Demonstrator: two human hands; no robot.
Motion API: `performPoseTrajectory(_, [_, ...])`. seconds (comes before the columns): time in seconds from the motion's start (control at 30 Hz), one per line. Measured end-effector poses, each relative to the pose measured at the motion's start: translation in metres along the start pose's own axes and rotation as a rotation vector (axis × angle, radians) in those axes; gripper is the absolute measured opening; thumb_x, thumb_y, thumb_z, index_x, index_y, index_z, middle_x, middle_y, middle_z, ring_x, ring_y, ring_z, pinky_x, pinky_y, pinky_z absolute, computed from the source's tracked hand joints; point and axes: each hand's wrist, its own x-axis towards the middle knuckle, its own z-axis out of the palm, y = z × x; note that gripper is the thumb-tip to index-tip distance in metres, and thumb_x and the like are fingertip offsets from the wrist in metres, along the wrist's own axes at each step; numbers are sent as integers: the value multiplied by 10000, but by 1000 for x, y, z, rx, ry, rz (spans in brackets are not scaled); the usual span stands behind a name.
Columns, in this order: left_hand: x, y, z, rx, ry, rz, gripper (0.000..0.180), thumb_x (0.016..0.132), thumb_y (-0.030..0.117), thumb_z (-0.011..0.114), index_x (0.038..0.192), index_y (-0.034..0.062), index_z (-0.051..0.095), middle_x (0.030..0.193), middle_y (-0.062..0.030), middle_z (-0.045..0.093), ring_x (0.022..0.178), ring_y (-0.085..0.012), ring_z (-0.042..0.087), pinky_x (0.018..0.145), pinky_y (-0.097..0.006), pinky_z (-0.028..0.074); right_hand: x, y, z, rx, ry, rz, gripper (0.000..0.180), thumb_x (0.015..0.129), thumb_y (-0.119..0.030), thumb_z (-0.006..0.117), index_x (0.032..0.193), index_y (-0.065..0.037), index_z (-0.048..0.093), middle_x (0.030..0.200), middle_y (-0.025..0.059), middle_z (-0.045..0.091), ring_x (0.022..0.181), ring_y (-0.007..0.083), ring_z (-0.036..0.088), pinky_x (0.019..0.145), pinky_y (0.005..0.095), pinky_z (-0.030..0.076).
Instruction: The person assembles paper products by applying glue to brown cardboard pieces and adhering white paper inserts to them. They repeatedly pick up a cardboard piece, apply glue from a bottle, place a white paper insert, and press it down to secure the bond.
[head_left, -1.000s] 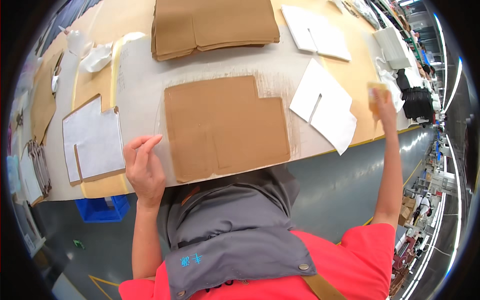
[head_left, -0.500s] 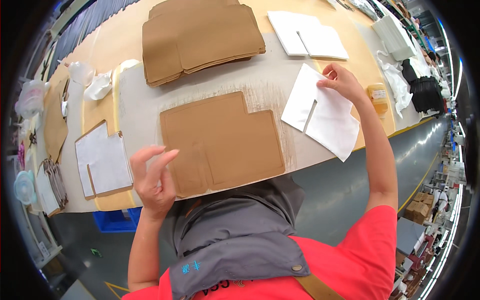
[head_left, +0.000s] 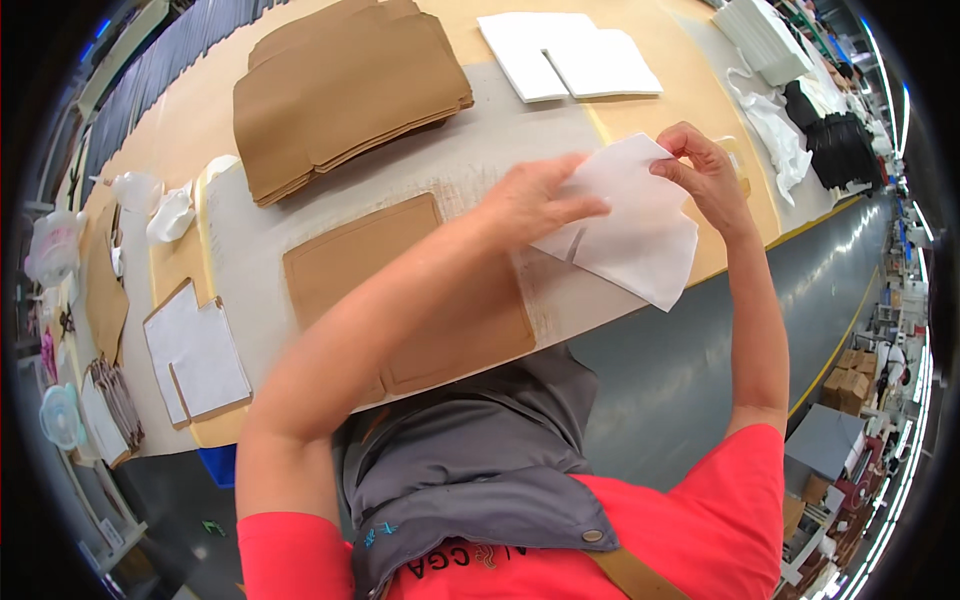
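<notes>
A white cut sheet (head_left: 640, 235) with a narrow slot is lifted at the right of the table, tilted. My right hand (head_left: 705, 175) pinches its upper corner between thumb and fingers. My left hand (head_left: 535, 200), blurred by motion, reaches across to the left side of that sheet. Its thumb and fingers are spread apart; whether they touch the sheet is unclear. Under my left forearm lies a brown notched piece (head_left: 365, 255) with a slit, partly covered by the arm. Beyond the lifted sheet sits a stack of similar white sheets (head_left: 600, 62).
A thick stack of brown pieces (head_left: 350, 90) stands at the back. At the left lies a white-faced brown-edged piece (head_left: 205, 350), near white crumpled plastic (head_left: 170, 215). Black material (head_left: 845, 150) and white cloth (head_left: 775, 150) lie far right. The table's front edge runs before me.
My left hand has swung right, from beside the brown piece to the white sheet. My right hand has kept its pinch on the sheet. The view has shifted, so the table appears displaced leftward.
</notes>
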Motion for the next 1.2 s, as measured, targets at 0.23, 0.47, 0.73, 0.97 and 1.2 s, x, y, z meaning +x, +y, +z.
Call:
performPoseTrajectory(0.23, [-19,67,-10,-493,-170,-73,349,1080,293,528,1289,50,667,991,-33,703,949,-113,630,823,-280,504,-65,1,-9,381,314,-89,814,832,-542,796,1431,-95,475,1459,60,509,1334,207,476,1091,382,369])
performPoseTrajectory(0.47, [-95,118,-73,-686,40,-214,407,1070,332,559,1328,22,621,1115,-70,705,1004,-133,674,857,-302,564,-81,20,86,1043,290,361,773,928,-399,739,1488,2,389,1487,123,506,1362,248,498,1130,417,418])
performPoseTrajectory(0.73, [-256,48,-87,-800,516,-535,365,1067,184,550,1380,-3,529,1251,-130,657,1106,-205,681,923,-387,605,-104,-118,171,722,-113,565,343,942,-171,747,1208,29,664,1053,65,732,936,105,667,834,278,540])
performPoseTrajectory(0.97, [-265,30,-77,-840,670,-524,376,1076,127,513,1429,2,483,1304,-95,630,1103,-157,656,903,-333,590,-86,-130,188,625,-56,506,368,964,-149,706,1270,38,623,1109,72,710,971,98,644,856,265,522])
performPoseTrajectory(1.2, [-249,19,-87,-847,662,-528,374,1077,121,495,1433,5,478,1318,-96,619,1115,-166,654,899,-339,592,-67,-122,197,579,-5,510,395,960,-138,707,1290,45,591,1129,72,697,993,101,637,878,261,514])
